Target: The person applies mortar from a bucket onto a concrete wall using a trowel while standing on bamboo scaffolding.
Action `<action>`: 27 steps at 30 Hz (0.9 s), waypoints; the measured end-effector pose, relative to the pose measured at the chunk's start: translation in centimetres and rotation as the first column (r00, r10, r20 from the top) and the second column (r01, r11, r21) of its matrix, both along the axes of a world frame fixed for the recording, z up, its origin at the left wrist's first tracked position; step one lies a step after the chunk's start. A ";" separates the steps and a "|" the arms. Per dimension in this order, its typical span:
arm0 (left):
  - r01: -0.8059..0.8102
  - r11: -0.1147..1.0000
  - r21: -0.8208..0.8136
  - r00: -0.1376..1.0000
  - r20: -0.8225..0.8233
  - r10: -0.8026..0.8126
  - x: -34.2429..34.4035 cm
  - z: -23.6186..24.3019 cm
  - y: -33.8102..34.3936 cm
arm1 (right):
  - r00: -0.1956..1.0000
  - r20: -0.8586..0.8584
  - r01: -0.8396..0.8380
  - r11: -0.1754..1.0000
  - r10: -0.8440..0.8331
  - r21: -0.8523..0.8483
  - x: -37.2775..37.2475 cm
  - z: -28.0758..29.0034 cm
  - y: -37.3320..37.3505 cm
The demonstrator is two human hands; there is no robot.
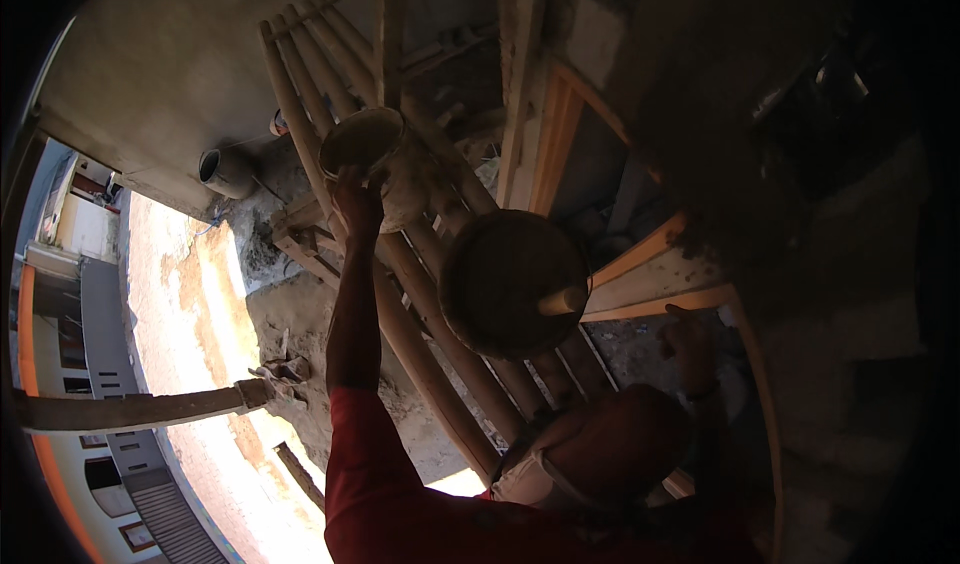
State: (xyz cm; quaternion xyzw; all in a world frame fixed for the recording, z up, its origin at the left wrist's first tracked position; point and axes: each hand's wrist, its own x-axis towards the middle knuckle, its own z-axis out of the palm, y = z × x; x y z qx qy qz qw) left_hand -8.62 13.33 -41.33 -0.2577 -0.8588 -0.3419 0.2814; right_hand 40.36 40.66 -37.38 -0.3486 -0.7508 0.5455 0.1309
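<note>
With my left arm stretched forward, my left hand (358,204) is closed on the near rim of a bucket (330,156) that appears to hold grey mortar. This bucket stands on a platform of round poles (410,329). Nearer to me on the same poles sits a wider round tub (470,329), dark grey inside. A short, pale wooden handle (562,302) sticks up at its right side; whatever it belongs to is hidden. My right hand (690,349) is raised right of the tub, beside a wooden frame, its fingers loosely bent and apart, with nothing visible in them.
Orange-edged wooden frames (660,304) stand close on the right. An upright post (391,39) rises behind the bucket. Another dark bucket (228,172) lies near the plastered wall (190,84). A horizontal beam (140,411) crosses the sunlit ground on the left.
</note>
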 end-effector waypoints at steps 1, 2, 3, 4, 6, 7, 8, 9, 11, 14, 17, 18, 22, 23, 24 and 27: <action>-0.006 1.000 0.023 1.000 -0.005 0.006 0.1 -0.1 0.5 | 0.998 0.001 -0.065 0.996 0.065 0.061 0.4 -0.6 0.6; 0.027 0.999 0.039 1.000 0.002 -0.027 -0.2 -0.9 0.8 | 0.992 0.007 -0.129 0.984 0.129 0.123 0.6 -0.8 1.0; 0.054 0.997 0.045 0.998 0.009 -0.055 -0.2 -1.6 0.9 | 0.995 -0.006 -0.095 0.992 0.096 0.080 0.3 -0.6 0.6; 0.083 0.995 0.053 0.996 0.015 -0.084 -0.4 -2.1 0.9 | 0.998 -0.017 -0.060 0.998 0.061 0.037 -0.1 -0.3 0.1; 0.054 0.998 -0.014 0.998 0.031 -0.053 0.5 -2.7 1.9 | 1.000 -0.022 0.012 0.998 -0.013 -0.061 -0.9 0.6 -0.8; 0.043 0.998 -0.047 0.998 0.039 -0.041 1.1 -2.8 2.5 | 0.999 -0.015 0.049 0.992 -0.051 -0.117 -1.2 1.0 -1.2; 0.056 0.998 -0.033 0.998 0.037 -0.055 1.3 -3.5 2.7 | 0.996 -0.006 0.086 0.981 -0.088 -0.172 -1.3 1.2 -1.3; 0.069 0.998 -0.014 0.997 0.039 -0.068 1.6 -4.3 3.0 | 0.999 -0.019 -0.039 0.999 0.040 0.022 -1.0 0.7 -0.9; 0.086 0.996 0.040 0.992 0.093 -0.089 1.9 -5.7 3.6 | 0.986 0.014 -0.166 0.970 0.166 0.178 -1.0 0.4 -0.8; 0.080 0.996 0.048 0.975 0.203 -0.088 3.6 -8.0 2.2 | 0.991 0.044 -0.124 0.992 0.124 0.013 -2.6 1.5 -2.7; 0.106 0.994 0.014 0.977 0.185 -0.107 4.8 -8.7 2.4 | 0.966 -0.029 -0.259 0.965 0.258 -0.036 -3.3 2.2 -2.6; 0.103 0.995 0.010 0.973 0.205 -0.103 4.4 -8.9 2.1 | 0.938 -0.044 -0.343 0.938 0.345 0.042 -4.6 2.9 -3.3; 0.084 0.996 -0.022 0.990 0.112 -0.081 5.3 -7.2 2.0 | 0.779 -0.054 -0.582 0.754 0.624 0.305 -9.7 2.4 -4.3; 0.058 0.998 0.005 0.993 0.099 -0.058 5.6 -6.2 1.3 | 0.732 -0.091 -0.594 0.698 0.675 0.400 -11.5 0.9 -4.7; 0.032 0.996 0.084 0.990 0.133 -0.043 6.9 -5.6 1.5 | 0.726 -0.137 -0.618 0.727 0.674 0.298 -12.7 -0.3 -4.9; -0.100 0.951 0.293 0.911 0.411 -0.031 10.8 -7.4 -0.7 | 0.726 -0.335 -0.605 0.789 0.601 0.104 -16.6 -3.8 -6.7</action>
